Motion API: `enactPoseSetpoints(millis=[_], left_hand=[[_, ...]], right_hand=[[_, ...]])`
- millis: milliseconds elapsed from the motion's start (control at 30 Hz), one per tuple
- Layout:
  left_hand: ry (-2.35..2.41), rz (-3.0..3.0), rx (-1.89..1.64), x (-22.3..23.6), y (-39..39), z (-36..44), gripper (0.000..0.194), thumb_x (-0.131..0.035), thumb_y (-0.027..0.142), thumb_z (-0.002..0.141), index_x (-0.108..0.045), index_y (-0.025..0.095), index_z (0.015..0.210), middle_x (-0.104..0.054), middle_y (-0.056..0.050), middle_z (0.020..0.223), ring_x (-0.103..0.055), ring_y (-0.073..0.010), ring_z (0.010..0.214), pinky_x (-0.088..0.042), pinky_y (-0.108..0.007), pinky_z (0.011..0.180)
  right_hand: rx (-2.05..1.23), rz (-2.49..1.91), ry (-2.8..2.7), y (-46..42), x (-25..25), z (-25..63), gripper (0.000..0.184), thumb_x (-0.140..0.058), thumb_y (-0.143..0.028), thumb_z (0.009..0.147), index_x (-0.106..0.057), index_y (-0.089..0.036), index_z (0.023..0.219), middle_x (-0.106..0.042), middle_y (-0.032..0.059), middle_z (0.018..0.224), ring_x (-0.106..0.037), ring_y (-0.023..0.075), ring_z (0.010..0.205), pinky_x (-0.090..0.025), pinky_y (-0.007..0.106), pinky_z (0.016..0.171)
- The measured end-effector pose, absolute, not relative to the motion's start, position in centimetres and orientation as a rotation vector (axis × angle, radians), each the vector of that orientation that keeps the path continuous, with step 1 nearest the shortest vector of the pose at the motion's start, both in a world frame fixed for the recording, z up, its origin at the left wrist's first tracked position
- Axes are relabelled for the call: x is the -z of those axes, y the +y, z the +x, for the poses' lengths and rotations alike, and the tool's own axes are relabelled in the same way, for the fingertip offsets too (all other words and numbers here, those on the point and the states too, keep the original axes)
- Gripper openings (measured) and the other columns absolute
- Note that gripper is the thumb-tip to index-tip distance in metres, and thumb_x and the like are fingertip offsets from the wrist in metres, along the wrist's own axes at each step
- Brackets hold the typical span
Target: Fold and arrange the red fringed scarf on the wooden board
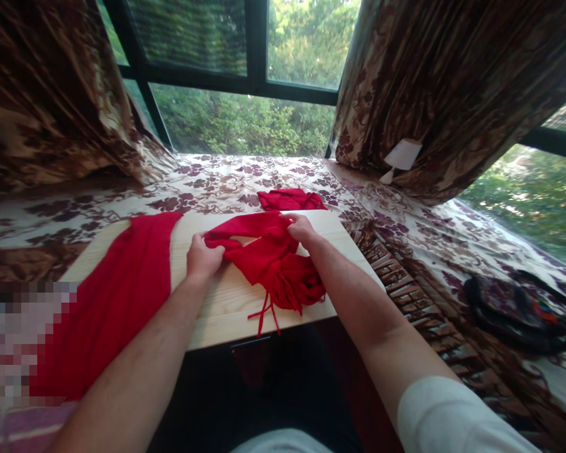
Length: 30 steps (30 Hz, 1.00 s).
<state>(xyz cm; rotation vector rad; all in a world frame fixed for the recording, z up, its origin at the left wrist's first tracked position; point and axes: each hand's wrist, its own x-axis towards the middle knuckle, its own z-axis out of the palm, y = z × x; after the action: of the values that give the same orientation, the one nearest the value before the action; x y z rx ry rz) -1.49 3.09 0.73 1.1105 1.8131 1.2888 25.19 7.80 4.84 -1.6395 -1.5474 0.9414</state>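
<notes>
In the middle of the frame, a red cloth with thin strings (283, 264) lies on the counter (217, 327) of pale wood, and both hands have hold of its far part. The left hand (204, 257), left of the centre, is closed on the left end of the cloth, with the thumb on top of it. The right hand (302, 229), a little right of the centre and higher, pinches the upper right edge between thumb and fingers. Between the two hands the cloth forms a band, with a gap under it through which the wood is visible. The nearer part is gathered in folds below the right hand, and its strings hang down at the front edge of the counter. At the left of the frame, a wide red fabric (127, 283) lies flat over the counter and runs to the lower left, where a pixelated patch hides some details. Just behind the counter, a folded red bundle (291, 199) rests on the floral cover (193, 179). A white lamp (403, 155) stands in the upper right, near the patterned curtain (434, 69), and a dark bag (504, 308) lies at the right side of the frame
</notes>
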Motion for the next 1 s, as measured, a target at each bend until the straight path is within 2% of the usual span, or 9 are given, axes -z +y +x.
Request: enactPoseSetpoints(millis=[133,267,400,467,533,633,800,900,1000], left_hand=[[2.024,1.397,-1.122,-0.8,3.6,-1.7,0.070,-0.078,0.027,0.064,-0.057,0.019,0.131,-0.073,-0.013,0.102,-0.069,-0.0320,0.096,-0.053,-0.041,0.089],[1.930,1.611,-1.189,-0.8,3.9,-1.4,0.047,-0.065,0.021,0.074,-0.068,0.025,0.120,-0.073,-0.008,0.111,-0.068,-0.0273,0.101,-0.050,-0.038,0.096],[2.020,1.638,-1.235,-1.1,3.6,-0.6,0.048,-0.059,0.023,0.081,-0.066,0.017,0.128,-0.069,-0.014,0.121,-0.061,-0.0294,0.118,-0.045,-0.041,0.107],[2.087,1.760,-1.303,-1.6,2.8,0.1,0.053,-0.060,0.028,0.083,-0.062,0.012,0.133,-0.058,-0.019,0.140,-0.046,-0.0324,0.137,-0.034,-0.044,0.117],[1.946,2.005,-1.296,-2.3,1.9,1.1,0.054,-0.058,0.033,0.087,-0.059,0.015,0.138,-0.045,-0.015,0.154,-0.036,-0.0304,0.146,-0.026,-0.044,0.122],[1.552,2.295,-1.040,-2.9,0.6,2.7,0.054,-0.051,0.039,0.093,-0.055,0.020,0.144,-0.047,-0.009,0.155,-0.036,-0.0253,0.147,-0.025,-0.042,0.123],[1.501,2.365,-0.501,-1.5,-0.1,3.6,0.053,-0.043,0.046,0.097,-0.055,0.025,0.145,-0.048,-0.009,0.155,-0.034,-0.0277,0.148,-0.012,-0.054,0.123],[1.498,2.372,-0.484,-0.6,-0.2,3.3,0.057,-0.038,0.046,0.099,-0.046,0.025,0.152,-0.043,-0.009,0.158,-0.030,-0.0264,0.151,-0.011,-0.054,0.123],[1.456,2.378,-0.507,-0.8,-0.5,3.0,0.057,-0.034,0.045,0.101,-0.038,0.030,0.156,-0.042,-0.007,0.159,-0.030,-0.0258,0.150,-0.014,-0.055,0.122]], right_hand=[[-0.919,-1.731,-1.567,8.1,-4.4,25.2,0.053,-0.050,-0.002,0.067,-0.077,-0.014,0.111,-0.076,0.0060,0.095,-0.062,0.0126,0.066,-0.050,0.021,0.064],[-0.935,-1.689,-1.485,8.0,-4.7,25.4,0.052,-0.050,-0.003,0.068,-0.077,-0.015,0.111,-0.076,0.0047,0.089,-0.062,0.0125,0.062,-0.051,0.022,0.062],[-0.773,-1.810,-1.615,8.1,-4.9,25.9,0.042,-0.055,-0.005,0.071,-0.078,-0.015,0.103,-0.077,0.0067,0.097,-0.070,0.0183,0.084,-0.054,0.026,0.081],[-0.569,-1.837,-1.705,8.0,-4.9,25.8,0.036,-0.059,-0.010,0.074,-0.078,-0.017,0.104,-0.076,0.0078,0.108,-0.069,0.0213,0.102,-0.051,0.029,0.094],[-0.416,-1.724,-1.787,7.5,-4.9,25.3,0.034,-0.060,-0.016,0.080,-0.077,-0.019,0.109,-0.073,0.0064,0.121,-0.065,0.0208,0.115,-0.045,0.030,0.106],[-0.427,-1.456,-1.997,6.4,-4.8,24.2,0.037,-0.058,-0.017,0.086,-0.075,-0.023,0.118,-0.069,0.0022,0.131,-0.061,0.0178,0.124,-0.040,0.029,0.113],[-0.573,-1.260,-2.475,4.9,-4.8,23.6,0.044,-0.068,-0.018,0.081,-0.072,-0.026,0.124,-0.064,0.0038,0.140,-0.053,0.0221,0.135,-0.035,0.035,0.117],[-0.492,-1.272,-2.451,4.2,-5.5,24.0,0.040,-0.064,-0.017,0.084,-0.072,-0.023,0.123,-0.063,0.0067,0.139,-0.055,0.0213,0.131,-0.038,0.032,0.112],[-0.368,-1.447,-2.272,2.3,-7.0,24.8,0.021,-0.058,-0.024,0.091,-0.077,-0.019,0.099,-0.074,0.0086,0.109,-0.066,0.0209,0.104,-0.046,0.029,0.093]])
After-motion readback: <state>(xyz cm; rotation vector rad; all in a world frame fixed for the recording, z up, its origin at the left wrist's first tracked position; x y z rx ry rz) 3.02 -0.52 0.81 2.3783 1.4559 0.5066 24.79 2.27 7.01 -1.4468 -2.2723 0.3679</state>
